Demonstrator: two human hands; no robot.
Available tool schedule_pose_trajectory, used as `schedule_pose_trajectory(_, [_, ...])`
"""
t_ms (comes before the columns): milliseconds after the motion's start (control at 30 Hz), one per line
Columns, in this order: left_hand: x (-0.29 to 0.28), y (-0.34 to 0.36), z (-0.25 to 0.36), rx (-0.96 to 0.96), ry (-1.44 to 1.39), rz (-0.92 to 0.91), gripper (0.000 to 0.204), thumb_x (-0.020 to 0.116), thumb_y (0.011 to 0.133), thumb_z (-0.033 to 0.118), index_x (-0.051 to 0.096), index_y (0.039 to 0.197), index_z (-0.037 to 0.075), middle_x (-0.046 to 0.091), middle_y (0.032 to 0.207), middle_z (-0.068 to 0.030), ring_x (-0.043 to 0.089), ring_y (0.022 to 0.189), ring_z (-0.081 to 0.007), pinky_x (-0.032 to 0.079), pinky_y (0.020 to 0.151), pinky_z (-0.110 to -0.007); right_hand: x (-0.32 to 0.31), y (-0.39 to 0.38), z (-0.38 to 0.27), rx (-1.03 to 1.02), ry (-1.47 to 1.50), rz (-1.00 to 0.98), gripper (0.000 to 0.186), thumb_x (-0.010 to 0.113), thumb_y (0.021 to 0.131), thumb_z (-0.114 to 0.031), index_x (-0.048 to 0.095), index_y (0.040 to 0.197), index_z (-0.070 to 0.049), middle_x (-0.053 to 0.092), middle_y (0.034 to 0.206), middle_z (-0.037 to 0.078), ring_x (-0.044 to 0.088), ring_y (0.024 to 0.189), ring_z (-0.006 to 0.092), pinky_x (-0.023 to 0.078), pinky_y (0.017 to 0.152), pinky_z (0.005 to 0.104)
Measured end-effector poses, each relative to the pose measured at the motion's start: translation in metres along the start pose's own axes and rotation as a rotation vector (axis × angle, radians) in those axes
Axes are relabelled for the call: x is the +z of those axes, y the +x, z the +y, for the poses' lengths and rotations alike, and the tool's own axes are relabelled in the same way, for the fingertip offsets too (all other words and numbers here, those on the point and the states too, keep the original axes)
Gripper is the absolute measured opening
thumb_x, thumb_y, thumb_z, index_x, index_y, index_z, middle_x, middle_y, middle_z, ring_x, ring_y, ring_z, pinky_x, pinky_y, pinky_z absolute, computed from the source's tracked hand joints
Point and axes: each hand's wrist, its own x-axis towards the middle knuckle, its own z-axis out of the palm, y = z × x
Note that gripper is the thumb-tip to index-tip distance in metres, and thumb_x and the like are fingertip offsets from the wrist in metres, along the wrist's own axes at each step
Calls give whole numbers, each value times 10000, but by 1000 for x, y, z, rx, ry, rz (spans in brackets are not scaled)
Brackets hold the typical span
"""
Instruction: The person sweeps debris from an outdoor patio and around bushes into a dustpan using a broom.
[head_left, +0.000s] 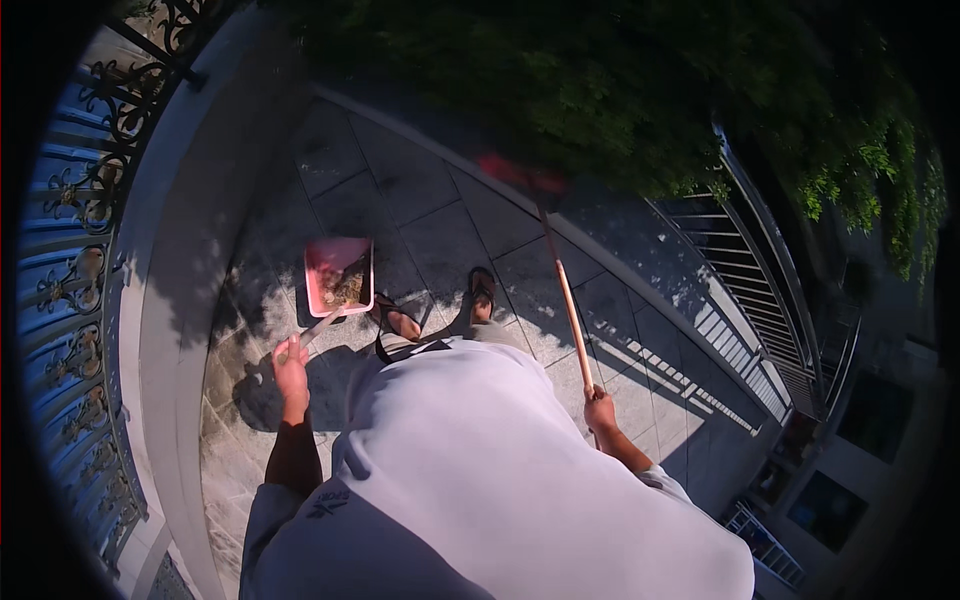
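Note:
My left hand (290,376) is closed round the handle of a pink dustpan (322,258), which is at or just above the paving, left of my feet. Dry leaves and brown litter (350,284) lie inside the pan. On the other side, my right hand (600,411) grips the long wooden stick of a broom (568,300). That stick slants away from me to a red broom head (522,178) at the base of the far edging, under dark foliage. The head is blurred and partly in shadow, so its bristles cannot be made out.
Sandalled feet (482,290) stand on grey paving slabs (350,205). A low curved wall with an ornate iron fence (85,270) runs along the left. Leafy branches (600,90) overhang the far side, and a metal railing (745,270) borders the right.

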Motion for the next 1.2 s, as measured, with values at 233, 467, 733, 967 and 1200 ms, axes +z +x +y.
schedule_pose_trajectory(233, [-17, -19, 14, 10, 53, 11, 416, 714, 1096, 360, 671, 1243, -27, 771, 1256, -123, 758, 991, -253, 610, 904, -350, 12, 100, -155, -5, 66, -23, 504, 524, 1133, -483, 751, 1224, -42, 790, 989, 251, 792, 819, 380, 605, 666, 484])
schedule_pose_trajectory(467, [-11, 2, 17, 10, 132, 11, 446, 729, 1085, 371, 650, 1265, -30, 778, 1290, -131, 767, 1000, -282, 615, 931, -375, 21, 110, -177, -186, 79, 53, 508, 553, 1123, -465, 740, 1314, -33, 785, 1054, 260, 760, 1017, 425, 577, 887, 486])
schedule_pose_trajectory(733, [-15, 0, 5, 37, 56, 50, 469, 744, 1076, 373, 619, 1297, -22, 783, 1272, -135, 769, 1010, -296, 621, 917, -397, 21, 12, -23, -24, 101, -26, 498, 578, 1128, -461, 737, 1302, -23, 796, 1017, 258, 794, 992, 358, 587, 833, 460])
schedule_pose_trajectory(967, [-3, -11, 6, 53, -27, 0, 446, 767, 1065, 372, 685, 1264, -18, 746, 1136, -153, 740, 1004, -253, 605, 919, -370, -2, 48, -177, 11, 101, -84, 493, 532, 1140, -452, 739, 1267, -22, 777, 979, 283, 770, 945, 449, 586, 803, 510])
schedule_pose_trajectory(1200, [-1, -10, 7, 24, 55, -34, 460, 732, 1085, 379, 661, 1305, -20, 749, 1252, -130, 744, 1028, -273, 600, 932, -381, 27, 9, -29, -148, -52, 62, 478, 563, 1147, -410, 708, 1345, 0, 771, 1068, 307, 770, 1002, 428, 580, 868, 481])
